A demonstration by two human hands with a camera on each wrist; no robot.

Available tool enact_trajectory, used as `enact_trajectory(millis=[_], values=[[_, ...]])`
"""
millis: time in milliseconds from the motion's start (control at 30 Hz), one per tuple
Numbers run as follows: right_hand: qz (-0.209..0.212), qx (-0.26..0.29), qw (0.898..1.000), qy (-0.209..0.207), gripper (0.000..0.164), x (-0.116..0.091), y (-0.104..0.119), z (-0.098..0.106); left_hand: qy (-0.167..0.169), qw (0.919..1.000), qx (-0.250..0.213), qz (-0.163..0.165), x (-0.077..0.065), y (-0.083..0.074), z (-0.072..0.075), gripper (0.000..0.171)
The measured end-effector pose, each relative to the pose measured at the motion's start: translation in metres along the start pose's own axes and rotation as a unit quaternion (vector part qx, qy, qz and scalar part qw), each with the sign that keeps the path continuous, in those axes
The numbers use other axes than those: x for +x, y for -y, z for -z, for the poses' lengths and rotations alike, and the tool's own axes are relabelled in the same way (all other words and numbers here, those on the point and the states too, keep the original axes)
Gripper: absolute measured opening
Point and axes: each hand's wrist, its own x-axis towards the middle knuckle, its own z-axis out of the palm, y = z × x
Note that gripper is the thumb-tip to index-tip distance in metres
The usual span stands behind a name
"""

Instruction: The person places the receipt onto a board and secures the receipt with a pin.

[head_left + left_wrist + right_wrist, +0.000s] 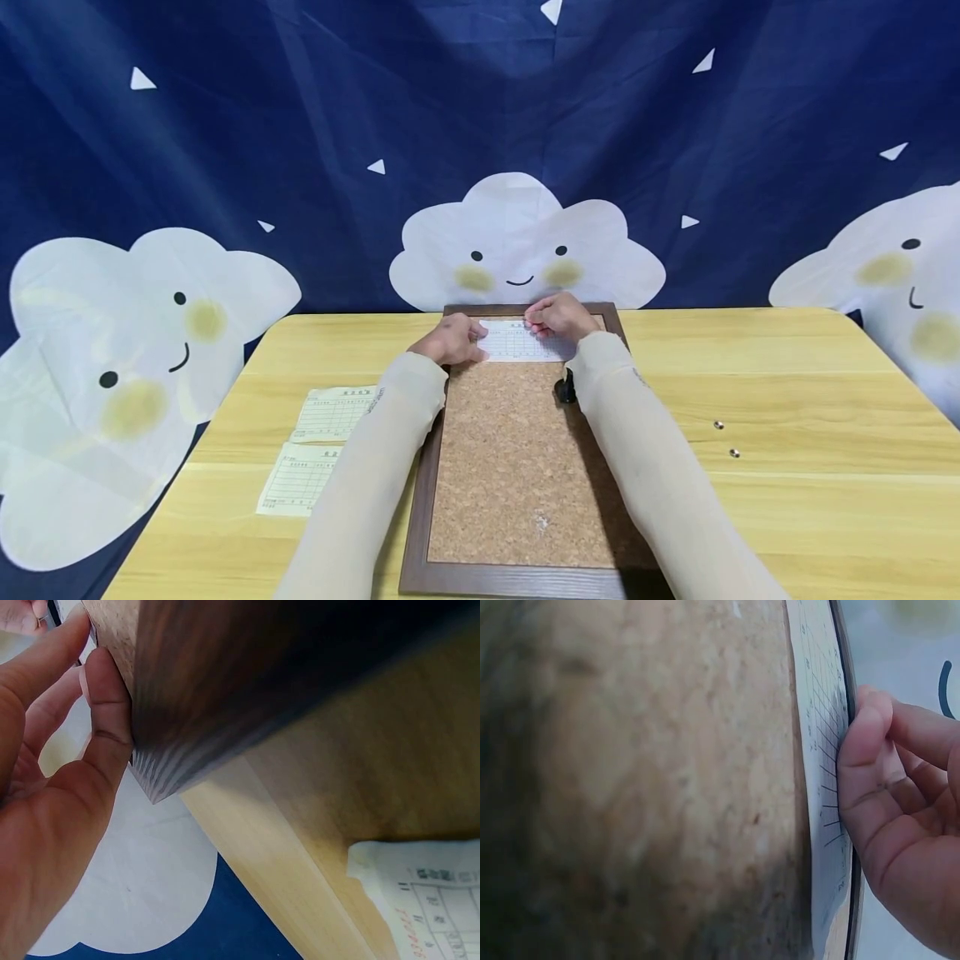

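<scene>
A white printed form [517,343] lies across the top of a cork board [525,467] with a dark wood frame. My left hand [455,340] rests over the frame's upper left side, thumb and fingertips pressing the form's left end. At the form's upper edge, right of its middle, my right hand [561,318] has its thumb and forefinger together in a pinch. A tiny shiny bit, seemingly a thumbtack, shows among those fingers; most of it is hidden. In the right wrist view, the curled fingers [866,761] touch the form's upper edge.
Two yellowish printed slips [333,414] lie left of the board, partly behind the left sleeve. On the right of the table [825,375] are two small silver thumbtacks [726,439]. A dark blue cloth [480,100] with clouds hangs behind the table.
</scene>
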Motion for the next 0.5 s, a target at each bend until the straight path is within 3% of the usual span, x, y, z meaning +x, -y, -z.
enact_trajectory(millis=[333, 500], values=[[-0.014, 0.05, 0.999, -0.005, 0.015, 0.0037, -0.0015, 0.0015, 0.0, 1.0, 0.0, 0.0, 0.0003, -0.0003, 0.0002, 0.048], [-0.023, 0.05, 0.998, -0.011, 0.017, 0.0036, -0.0006, 0.0014, -0.004, 1.0, 0.006, 0.002, 0.0, -0.0004, -0.0002, 0.048]])
